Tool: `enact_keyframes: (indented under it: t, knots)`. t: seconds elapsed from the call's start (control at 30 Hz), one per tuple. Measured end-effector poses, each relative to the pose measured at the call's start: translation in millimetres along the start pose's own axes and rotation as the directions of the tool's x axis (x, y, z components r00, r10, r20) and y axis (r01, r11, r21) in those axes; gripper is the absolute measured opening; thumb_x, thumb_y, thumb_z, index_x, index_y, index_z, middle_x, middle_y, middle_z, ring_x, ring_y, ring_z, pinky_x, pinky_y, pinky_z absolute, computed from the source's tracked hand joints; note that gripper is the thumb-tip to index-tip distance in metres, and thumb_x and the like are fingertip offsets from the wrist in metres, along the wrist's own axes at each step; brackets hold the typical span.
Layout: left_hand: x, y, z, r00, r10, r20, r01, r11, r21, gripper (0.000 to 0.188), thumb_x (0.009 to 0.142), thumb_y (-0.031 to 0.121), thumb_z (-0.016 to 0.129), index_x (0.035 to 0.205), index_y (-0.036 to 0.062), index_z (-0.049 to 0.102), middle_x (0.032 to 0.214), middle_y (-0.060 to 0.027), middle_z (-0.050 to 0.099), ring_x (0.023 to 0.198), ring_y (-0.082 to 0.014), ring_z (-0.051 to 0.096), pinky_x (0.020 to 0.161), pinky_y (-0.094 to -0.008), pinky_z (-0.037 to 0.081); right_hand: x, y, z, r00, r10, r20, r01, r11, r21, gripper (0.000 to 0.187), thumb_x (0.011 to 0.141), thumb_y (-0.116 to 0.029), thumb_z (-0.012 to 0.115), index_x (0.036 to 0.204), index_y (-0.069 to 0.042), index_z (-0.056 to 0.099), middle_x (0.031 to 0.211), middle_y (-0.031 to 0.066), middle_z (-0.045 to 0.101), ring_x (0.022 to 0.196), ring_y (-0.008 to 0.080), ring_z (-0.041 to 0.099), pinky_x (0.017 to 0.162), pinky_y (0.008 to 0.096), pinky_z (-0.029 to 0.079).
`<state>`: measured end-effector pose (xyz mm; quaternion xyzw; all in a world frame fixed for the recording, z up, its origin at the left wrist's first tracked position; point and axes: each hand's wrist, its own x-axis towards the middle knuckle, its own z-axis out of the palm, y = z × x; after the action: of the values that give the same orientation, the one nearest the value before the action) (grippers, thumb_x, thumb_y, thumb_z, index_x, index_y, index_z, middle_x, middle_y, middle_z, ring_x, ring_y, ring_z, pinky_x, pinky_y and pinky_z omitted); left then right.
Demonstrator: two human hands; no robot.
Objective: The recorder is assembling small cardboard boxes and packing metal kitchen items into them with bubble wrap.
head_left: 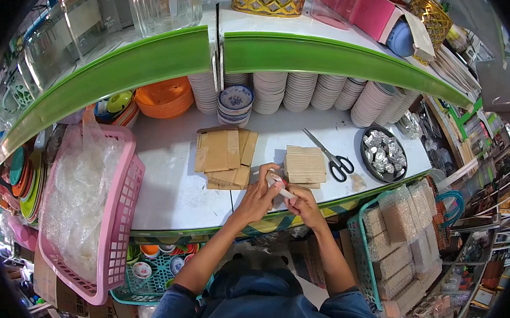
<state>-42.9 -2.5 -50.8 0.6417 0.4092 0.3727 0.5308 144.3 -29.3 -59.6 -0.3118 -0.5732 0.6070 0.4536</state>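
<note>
In front of my body, over the near edge of the white shelf, both hands work on a small whitish stick-like thing (pixel 284 192) with a touch of red near its upper end. My left hand (pixel 256 199) is closed around its upper part. My right hand (pixel 303 206) pinches the lower end; its exact kind is too small to make out. Just beyond my hands lie a loose stack of brown cardboard pieces (pixel 223 154) and a neater stack of cut cardboard rectangles (pixel 305 164). Black-handled scissors (pixel 333 160) rest to the right of the neater stack, blades pointing away.
A black bowl of silvery foil-like pieces (pixel 383 154) sits on the right. Stacked white cups or bowls (pixel 300 91) and orange bowls (pixel 165 96) line the back below a green-edged shelf (pixel 333 55). A pink basket (pixel 124 191) of clear plastic stands left; a teal basket (pixel 362 255) of wrapped blocks stands right.
</note>
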Motion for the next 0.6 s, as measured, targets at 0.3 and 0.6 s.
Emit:
enact_keyframes:
  t: [0.3,0.6]
  knots:
    - [2,-2,8,0.976,0.218,-0.022,-0.211,0.963,0.169,0.054,0.095,0.036,0.054,0.139,0.0136,0.031,0.081,-0.0145,0.057,0.053,-0.0238,0.056,0.055,-0.0378,0.044,-7,19,-9,0.998,0.0,-0.064,-0.012,0.98,-0.199,0.026,0.088,-0.02,0.056,0.089,0.006,0.058,0.064,-0.0009,0.045,0.058,0.0096,0.039,0.051,0.0283,0.032]
    - [3,-6,-5,0.994,-0.07,0.079,0.084,0.978,-0.193,0.054,0.097,0.041,0.047,0.139,0.017,0.024,0.079,-0.013,0.059,0.05,-0.0194,0.055,0.047,-0.0317,0.044,0,-9,11,0.997,-0.07,-0.018,0.062,0.954,-0.293,0.02,0.088,-0.014,0.048,0.09,0.004,0.054,0.079,0.0072,0.049,0.073,0.016,0.045,0.064,0.0304,0.038]
